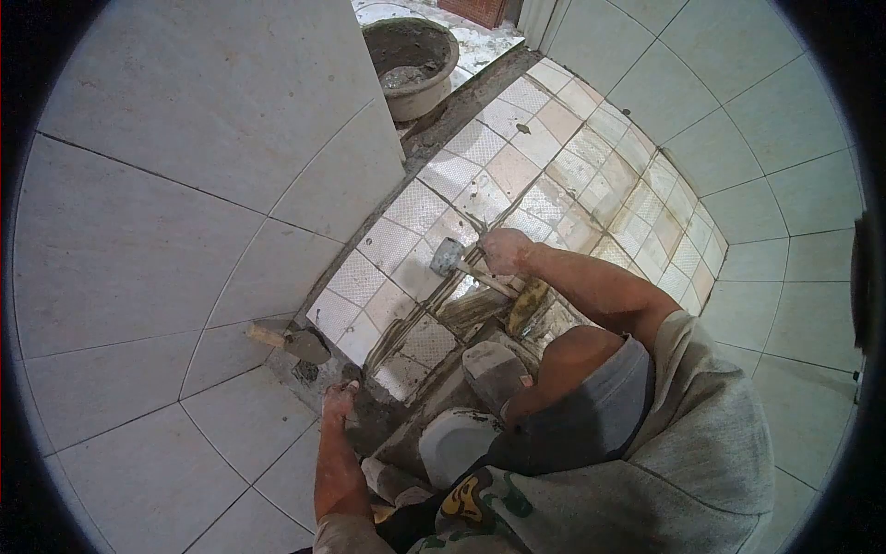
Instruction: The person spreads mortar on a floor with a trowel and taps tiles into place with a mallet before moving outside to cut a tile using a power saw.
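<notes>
My right hand is closed over the patterned floor tiles, near a joint smeared with dark mortar. Whatever its fingers hold, if anything, is too small to make out. Just below it lies a mallet with a grey head, its light handle slanting toward my knees. A dirty yellowish piece, perhaps a sponge, rests by the handle's end. My left hand is closed low at the left, above the wet mortar strip by the wall. What it pinches cannot be told. Near it, a trowel with a wooden handle sits at the wall corner.
Grey-tiled walls rise on both sides. Beyond the doorway stands a large mortar-caked tub. A white rounded object is beneath me, beside my shoe. Dark mortar edges the floor along the threshold.
</notes>
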